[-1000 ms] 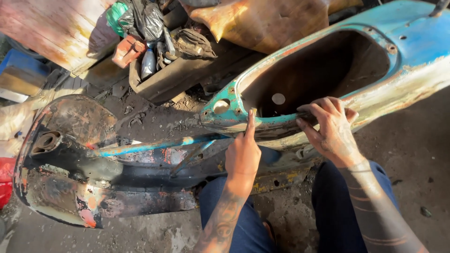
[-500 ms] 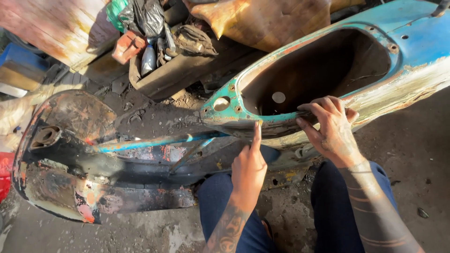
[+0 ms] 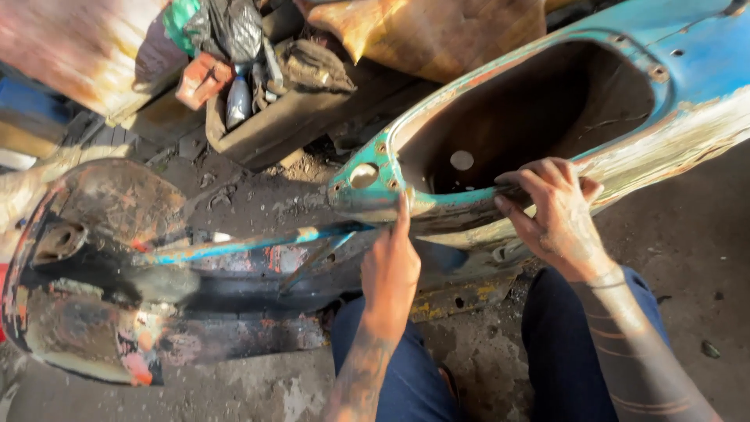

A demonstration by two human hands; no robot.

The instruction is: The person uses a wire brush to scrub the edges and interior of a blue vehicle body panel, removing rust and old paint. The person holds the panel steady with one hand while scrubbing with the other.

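Note:
An old scooter body shell, blue with worn and rusty paint, lies on its side across the floor. Its dark front leg shield reaches to the left. My right hand grips the near rim of the shell's large open cavity, fingers curled over the edge. My left hand is below the rim near the front of the cavity, mostly closed, with one finger raised against the teal edge. Whether it holds a small tool is hidden. My knees in blue trousers are under the shell.
A shallow open box of tools, rags and a bottle sits behind the shell at upper left. A brown crumpled sheet lies at the top. A rusty panel fills the upper left corner. Dusty concrete floor spreads to the right.
My left hand slid slightly rightward along the underside of the rim, finger still raised. The right hand kept its grip on the rim. The view shifted a little.

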